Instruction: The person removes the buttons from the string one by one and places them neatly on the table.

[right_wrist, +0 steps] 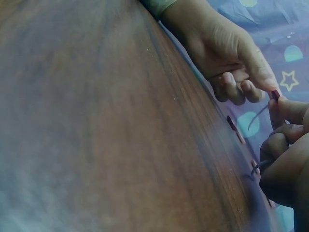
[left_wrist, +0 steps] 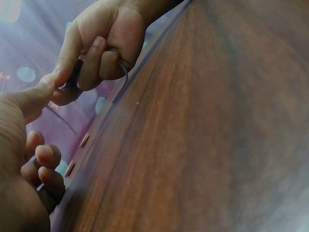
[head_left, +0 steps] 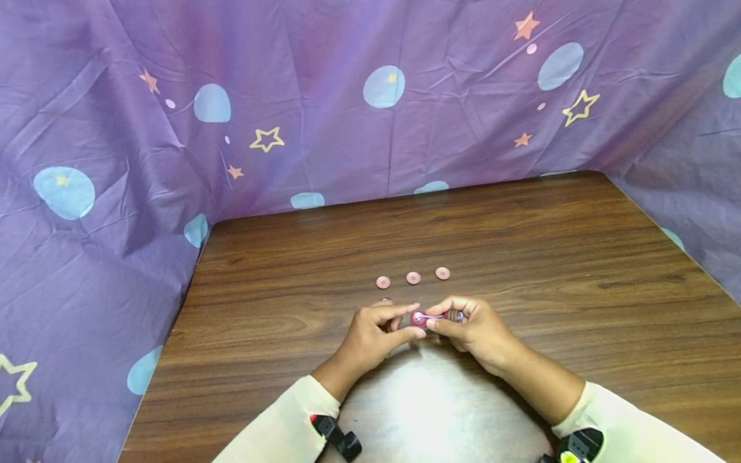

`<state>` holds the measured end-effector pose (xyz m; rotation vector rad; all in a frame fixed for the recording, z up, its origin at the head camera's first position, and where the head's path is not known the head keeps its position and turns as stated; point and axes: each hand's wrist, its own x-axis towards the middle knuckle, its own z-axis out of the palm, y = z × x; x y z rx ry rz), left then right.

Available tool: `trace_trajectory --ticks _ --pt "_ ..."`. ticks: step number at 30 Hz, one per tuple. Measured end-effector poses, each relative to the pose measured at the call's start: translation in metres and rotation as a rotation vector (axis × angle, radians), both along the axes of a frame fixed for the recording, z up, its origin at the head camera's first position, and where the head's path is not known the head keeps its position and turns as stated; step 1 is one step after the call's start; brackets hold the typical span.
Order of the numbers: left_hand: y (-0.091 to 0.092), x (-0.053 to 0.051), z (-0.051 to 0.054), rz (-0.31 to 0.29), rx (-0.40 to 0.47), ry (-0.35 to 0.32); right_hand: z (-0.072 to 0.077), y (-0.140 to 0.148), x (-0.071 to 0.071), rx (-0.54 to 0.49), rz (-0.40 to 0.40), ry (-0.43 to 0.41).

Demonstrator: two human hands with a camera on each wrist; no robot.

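In the head view, a dark pink button (head_left: 418, 319) sits between the thumb and index fingertips of my left hand (head_left: 370, 334), which pinches it by its edges. A thin lilac cord (head_left: 433, 316) runs from the button's face into my right hand (head_left: 477, 331). The right thumb and index finger pinch the cord close beside the button, with the other fingers curled. In the right wrist view the button (right_wrist: 275, 95) is edge-on between both hands, and cord ends (right_wrist: 258, 117) hang down. What else lies inside the right fingers is mostly hidden.
Three pale pink buttons (head_left: 413, 278) lie in a row on the brown wooden table (head_left: 278, 270) beyond the hands. A darker button (head_left: 386, 300) shows partly behind the left hand. A purple patterned cloth (head_left: 324, 128) hangs around the table's far and side edges.
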<state>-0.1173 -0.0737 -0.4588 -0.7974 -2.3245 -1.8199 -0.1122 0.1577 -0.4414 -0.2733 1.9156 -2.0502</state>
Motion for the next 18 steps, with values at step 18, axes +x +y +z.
trace_trajectory --ticks 18 --pt "-0.0009 -0.0005 -0.0023 -0.012 -0.004 0.066 -0.0009 -0.0007 0.0002 0.013 0.001 0.018"
